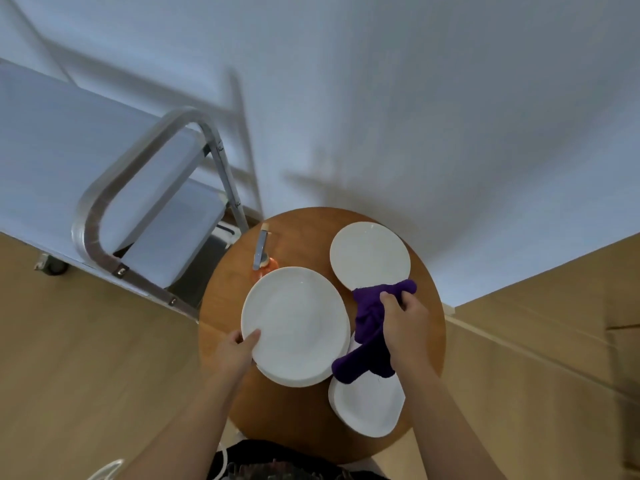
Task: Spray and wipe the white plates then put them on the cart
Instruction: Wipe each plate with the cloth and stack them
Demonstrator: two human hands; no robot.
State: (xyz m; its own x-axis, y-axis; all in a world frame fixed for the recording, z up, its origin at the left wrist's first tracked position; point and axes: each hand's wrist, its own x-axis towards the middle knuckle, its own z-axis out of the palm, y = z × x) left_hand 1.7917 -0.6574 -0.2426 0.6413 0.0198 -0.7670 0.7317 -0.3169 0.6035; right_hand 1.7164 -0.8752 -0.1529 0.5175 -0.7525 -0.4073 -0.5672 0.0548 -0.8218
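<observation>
A large white plate (294, 323) is held over the round wooden table (429, 327); my left hand (239, 348) grips its near-left rim, thumb on top. My right hand (405, 323) holds a purple cloth (370, 327) just right of that plate. A smaller white plate (370, 258) lies at the table's far side. Another white plate (367, 403) lies at the near right, partly under the cloth. An orange spray bottle (265, 261) with a grey top stands behind the large plate, mostly hidden by it.
A metal cart (104, 188) with a white top shelf and a curved handle (138, 161) stands left of the table. A white wall is behind, wooden floor all around. My dark clothing shows at the bottom edge.
</observation>
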